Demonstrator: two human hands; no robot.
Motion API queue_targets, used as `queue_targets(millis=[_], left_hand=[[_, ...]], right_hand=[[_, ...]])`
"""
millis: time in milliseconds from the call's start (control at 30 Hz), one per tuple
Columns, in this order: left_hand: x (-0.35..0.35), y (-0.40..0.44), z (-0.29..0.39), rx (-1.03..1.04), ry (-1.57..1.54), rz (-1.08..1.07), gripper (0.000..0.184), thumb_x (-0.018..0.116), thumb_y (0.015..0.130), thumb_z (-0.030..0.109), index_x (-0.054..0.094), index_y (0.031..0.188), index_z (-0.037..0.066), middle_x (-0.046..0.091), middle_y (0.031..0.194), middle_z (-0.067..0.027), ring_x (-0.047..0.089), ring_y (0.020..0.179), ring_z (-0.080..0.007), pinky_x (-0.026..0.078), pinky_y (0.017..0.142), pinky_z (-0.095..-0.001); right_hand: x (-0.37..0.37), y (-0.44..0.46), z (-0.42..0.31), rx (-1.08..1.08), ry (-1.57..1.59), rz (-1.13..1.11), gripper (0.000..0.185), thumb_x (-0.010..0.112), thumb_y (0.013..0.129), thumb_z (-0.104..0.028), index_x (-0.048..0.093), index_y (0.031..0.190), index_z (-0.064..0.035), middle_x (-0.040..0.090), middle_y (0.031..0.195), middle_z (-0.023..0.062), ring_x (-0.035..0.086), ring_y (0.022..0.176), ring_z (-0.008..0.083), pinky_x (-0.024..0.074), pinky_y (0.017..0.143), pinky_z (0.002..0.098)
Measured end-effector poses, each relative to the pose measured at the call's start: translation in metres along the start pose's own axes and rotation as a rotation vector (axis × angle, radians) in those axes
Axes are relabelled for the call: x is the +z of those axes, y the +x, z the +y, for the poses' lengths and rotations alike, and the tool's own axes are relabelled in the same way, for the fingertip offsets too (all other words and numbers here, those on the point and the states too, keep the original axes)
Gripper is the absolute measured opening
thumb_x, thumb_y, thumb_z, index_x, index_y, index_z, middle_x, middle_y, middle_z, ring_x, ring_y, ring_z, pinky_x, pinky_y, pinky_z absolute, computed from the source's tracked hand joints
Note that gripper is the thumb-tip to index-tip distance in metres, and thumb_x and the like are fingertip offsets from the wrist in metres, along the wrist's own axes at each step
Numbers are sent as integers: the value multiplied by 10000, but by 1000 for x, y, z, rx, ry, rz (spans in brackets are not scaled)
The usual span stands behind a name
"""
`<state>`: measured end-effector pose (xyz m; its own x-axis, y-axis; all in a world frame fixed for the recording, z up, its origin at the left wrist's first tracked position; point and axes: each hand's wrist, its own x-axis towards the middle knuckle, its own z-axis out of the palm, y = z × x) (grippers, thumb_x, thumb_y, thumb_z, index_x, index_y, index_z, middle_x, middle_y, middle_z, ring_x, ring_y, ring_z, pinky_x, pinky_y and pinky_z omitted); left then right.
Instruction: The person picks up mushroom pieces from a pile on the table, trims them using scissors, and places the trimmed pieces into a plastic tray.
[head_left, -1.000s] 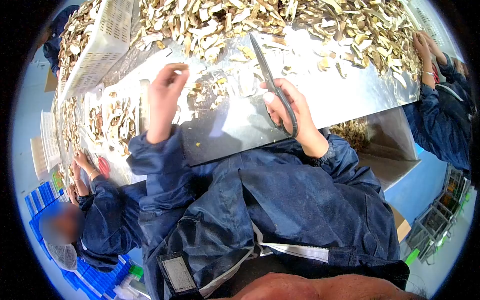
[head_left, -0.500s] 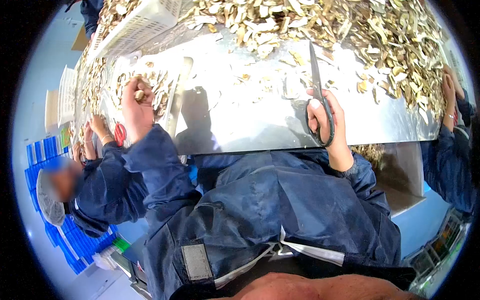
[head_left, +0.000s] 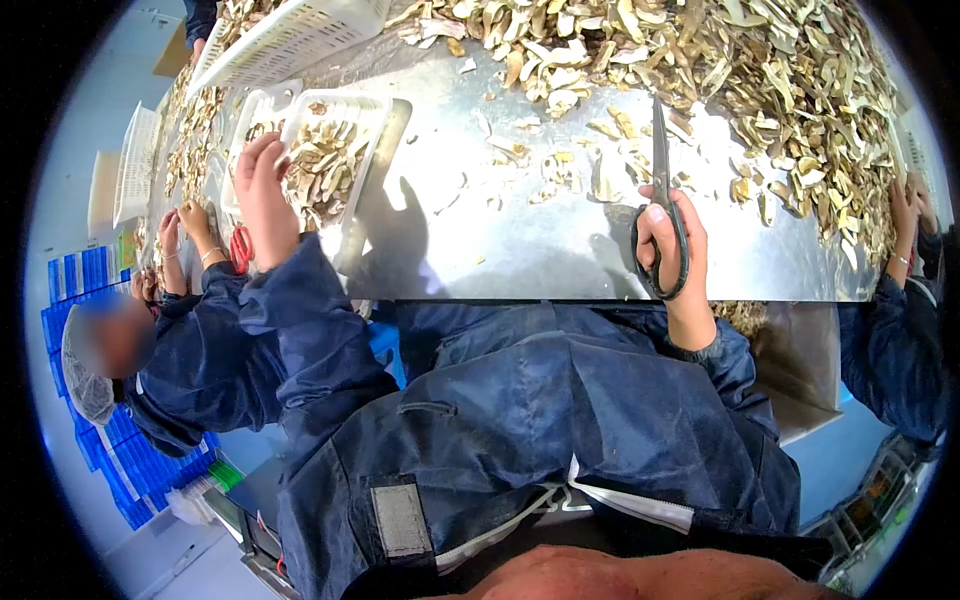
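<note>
My right hand (head_left: 675,240) is closed through the black handles of a pair of scissors (head_left: 660,150). The blades are together and point away from me, over the metal table. Above the left edge of a white plastic tray (head_left: 372,125) is my left hand (head_left: 265,195), its fingers stretched out and holding nothing that I can see. Sliced dried mushrooms (head_left: 325,170) lie in that tray. Further left, a second tray (head_left: 238,110) is partly hidden behind my left hand. Small mushroom pieces (head_left: 560,175) are scattered left of the scissors.
A large heap of mushroom slices (head_left: 790,90) covers the back and right of the metal table (head_left: 500,260). A perforated white crate (head_left: 300,50) stands at the back left. Red-handled scissors (head_left: 241,248) lie near a co-worker's hands (head_left: 200,225). Another person's hand (head_left: 903,215) is at the right edge.
The mushroom piece seen in my left hand has left it, and the fingers have straightened over the tray. My right hand still holds the scissors; the view has shifted slightly.
</note>
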<state>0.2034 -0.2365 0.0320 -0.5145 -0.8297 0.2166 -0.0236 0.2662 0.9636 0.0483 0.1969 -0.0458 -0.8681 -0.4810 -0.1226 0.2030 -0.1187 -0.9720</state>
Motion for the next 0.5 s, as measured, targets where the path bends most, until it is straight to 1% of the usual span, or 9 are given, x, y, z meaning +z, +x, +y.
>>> queue_targets(millis=[67, 133, 167, 233, 267, 300, 367, 467, 500], left_hand=[[42, -25, 13, 8, -4, -61, 199, 613, 947, 95, 651, 1125, 14, 663, 1088, -71, 635, 979, -141, 486, 867, -271], [86, -50, 19, -25, 49, -318, 199, 623, 947, 102, 654, 1122, 12, 667, 1025, -40, 626, 951, -120, 484, 836, -262], [108, -60, 17, -30, 62, -464, 202, 625, 947, 99, 652, 1127, 13, 663, 999, -27, 619, 929, -109, 478, 818, -252], [151, -92, 26, -60, 139, -675, 216, 628, 949, 95, 646, 1148, 12, 650, 962, -12, 603, 892, -92, 458, 767, -232], [173, -107, 23, 90, 163, -742, 231, 633, 957, 102, 637, 1171, 16, 630, 947, -9, 581, 881, -74, 455, 735, -240], [187, -119, 35, 166, 257, -863, 267, 647, 952, 123, 626, 1195, 14, 642, 965, -45, 604, 874, -124, 483, 734, -272], [216, -138, 38, 374, 452, -900, 316, 666, 931, 162, 612, 1209, 21, 658, 1023, -122, 647, 884, -244, 518, 764, -342], [244, -155, 36, 515, 718, -843, 385, 689, 896, 200, 596, 1226, 26, 647, 1073, -184, 645, 933, -359, 526, 796, -412], [248, -156, 33, 519, 727, -829, 400, 693, 889, 207, 591, 1231, 27, 646, 1070, -189, 641, 951, -369, 523, 803, -429]], right_hand=[[-2, -1, 1, -30, -4, -11, 313, 575, 1024, -232, 578, 1221, 11, 505, 680, -25, 406, 523, 36, 316, 490, 202], [-4, -1, 3, -117, 28, -40, 290, 547, 1037, -212, 574, 1220, 11, 492, 677, -31, 398, 515, 39, 309, 484, 203], [-4, -2, 3, -135, 20, -20, 280, 538, 1041, -200, 570, 1221, 12, 486, 678, -29, 398, 509, 44, 305, 474, 206], [-5, -3, 4, -128, 145, 2, 289, 546, 1038, -206, 566, 1225, 14, 499, 683, -18, 405, 507, 49, 306, 468, 209], [-6, -4, 1, -99, 175, 33, 292, 548, 1038, -211, 565, 1226, 12, 507, 685, -13, 413, 506, 51, 310, 466, 208], [-7, -4, -1, -71, 209, 57, 295, 550, 1038, -215, 564, 1227, 11, 515, 687, -8, 421, 505, 54, 313, 465, 206], [-9, -3, 1, -66, 264, 77, 298, 552, 1037, -230, 566, 1223, 3, 537, 697, 2, 444, 505, 59, 328, 466, 203], [-10, -3, -2, -40, 271, 73, 310, 563, 1032, -248, 566, 1216, 1, 539, 701, 7, 443, 512, 57, 337, 472, 209], [-10, -3, -2, -38, 272, 69, 313, 566, 1031, -254, 566, 1215, -1, 539, 702, 8, 442, 514, 57, 340, 474, 210]])
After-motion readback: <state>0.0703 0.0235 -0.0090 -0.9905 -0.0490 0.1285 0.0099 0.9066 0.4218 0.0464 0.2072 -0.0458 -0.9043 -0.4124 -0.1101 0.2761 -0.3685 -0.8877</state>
